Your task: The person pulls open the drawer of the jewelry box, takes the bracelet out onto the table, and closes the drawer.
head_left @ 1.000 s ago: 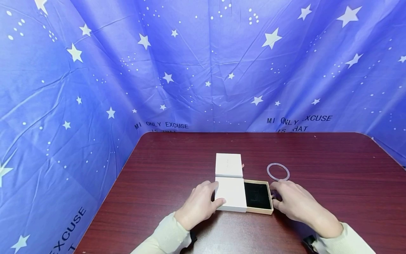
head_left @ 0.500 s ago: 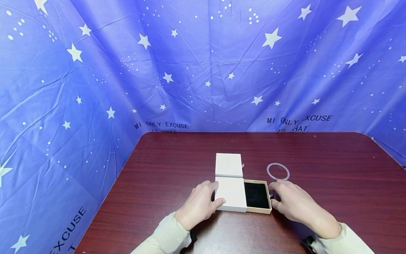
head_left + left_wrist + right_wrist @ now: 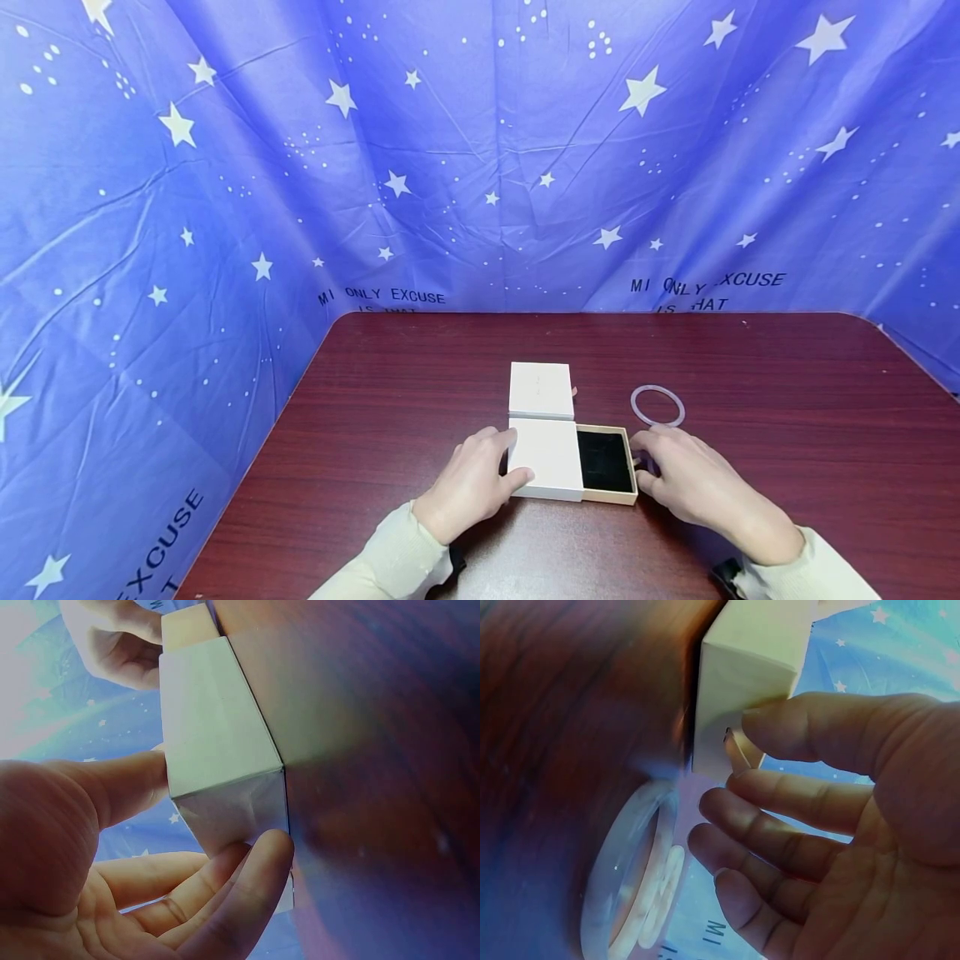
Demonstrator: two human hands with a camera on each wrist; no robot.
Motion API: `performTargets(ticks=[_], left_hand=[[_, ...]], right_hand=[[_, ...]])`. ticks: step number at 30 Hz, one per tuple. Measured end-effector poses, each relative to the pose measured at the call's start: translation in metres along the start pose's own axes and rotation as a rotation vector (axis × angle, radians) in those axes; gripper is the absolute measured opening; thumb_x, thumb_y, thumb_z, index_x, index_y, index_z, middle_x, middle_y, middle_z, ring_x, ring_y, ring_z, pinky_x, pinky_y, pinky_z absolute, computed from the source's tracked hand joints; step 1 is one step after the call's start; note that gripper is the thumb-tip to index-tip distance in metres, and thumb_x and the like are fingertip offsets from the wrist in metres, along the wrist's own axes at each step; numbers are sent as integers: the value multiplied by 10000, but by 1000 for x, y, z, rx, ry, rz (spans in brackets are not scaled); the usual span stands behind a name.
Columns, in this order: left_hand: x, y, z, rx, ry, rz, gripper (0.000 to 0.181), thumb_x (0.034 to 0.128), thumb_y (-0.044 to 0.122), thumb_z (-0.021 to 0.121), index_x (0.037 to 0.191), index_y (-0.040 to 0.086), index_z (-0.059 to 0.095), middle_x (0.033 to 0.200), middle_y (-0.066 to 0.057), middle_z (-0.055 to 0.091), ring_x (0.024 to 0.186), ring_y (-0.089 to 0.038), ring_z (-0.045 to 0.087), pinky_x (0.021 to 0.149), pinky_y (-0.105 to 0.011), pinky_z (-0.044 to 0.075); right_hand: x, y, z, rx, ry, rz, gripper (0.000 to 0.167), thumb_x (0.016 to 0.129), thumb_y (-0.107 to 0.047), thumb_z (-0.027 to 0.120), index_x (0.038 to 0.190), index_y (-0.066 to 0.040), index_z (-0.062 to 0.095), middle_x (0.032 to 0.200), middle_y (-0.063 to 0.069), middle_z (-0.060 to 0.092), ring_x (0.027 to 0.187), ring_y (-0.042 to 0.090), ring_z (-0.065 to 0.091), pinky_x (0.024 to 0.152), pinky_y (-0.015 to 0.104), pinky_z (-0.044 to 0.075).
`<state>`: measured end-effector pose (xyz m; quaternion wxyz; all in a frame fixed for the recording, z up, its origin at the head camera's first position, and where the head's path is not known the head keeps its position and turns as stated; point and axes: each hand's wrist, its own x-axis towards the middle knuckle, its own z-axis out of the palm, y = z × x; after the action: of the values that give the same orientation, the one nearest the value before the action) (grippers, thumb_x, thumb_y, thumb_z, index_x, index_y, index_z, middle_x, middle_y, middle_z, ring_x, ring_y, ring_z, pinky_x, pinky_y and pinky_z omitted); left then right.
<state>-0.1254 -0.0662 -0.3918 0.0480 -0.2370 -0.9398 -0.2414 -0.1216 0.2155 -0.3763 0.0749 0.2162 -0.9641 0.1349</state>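
Observation:
A white box sleeve [image 3: 546,458] lies flat on the table, its tan-edged drawer [image 3: 613,497] sticking partway out of the right side. Black padding [image 3: 604,461] shows inside the drawer. My left hand [image 3: 468,479] grips the sleeve's left end, thumb over the near edge and fingers bent against the end face, as the left wrist view shows. At the drawer's outer end is my right hand [image 3: 690,475]; in the right wrist view its thumb touches the end face and its loosely bent fingers are beside a small ribbon tab [image 3: 737,752].
Behind the sleeve sits a second white box [image 3: 540,389] with a pinkish tab at its right side. A pale lilac bangle [image 3: 636,406] lies just beyond my right hand. Starry blue cloth [image 3: 480,167] hangs behind the dark red table [image 3: 390,383].
The drawer has slid a little to the left, further into the sleeve, and my right hand has moved left with it. My left hand and the sleeve have stayed still.

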Motion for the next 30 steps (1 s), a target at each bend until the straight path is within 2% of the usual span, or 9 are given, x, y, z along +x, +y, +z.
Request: performTargets(ticks=[17,30], left_hand=[[0,0,0,4,-2,-5,249,839,334,723,874,138,573,706,64,452,613,-86,437,548,-266,398],[0,0,0,-2,-1,-7,248,835,324,726,841,146,553,701,63,451,603,-87,431,536,-261,390]], right_hand=[[0,-3,3,4,0,-14,187,705,-163,740,865,-197,650,779,-115,521,671,55,453,624,329,422],[0,-8,6,6,-3,-6,184,726,-193,747,886,-190,655,812,-106,560,738,98,546,674,372,461]])
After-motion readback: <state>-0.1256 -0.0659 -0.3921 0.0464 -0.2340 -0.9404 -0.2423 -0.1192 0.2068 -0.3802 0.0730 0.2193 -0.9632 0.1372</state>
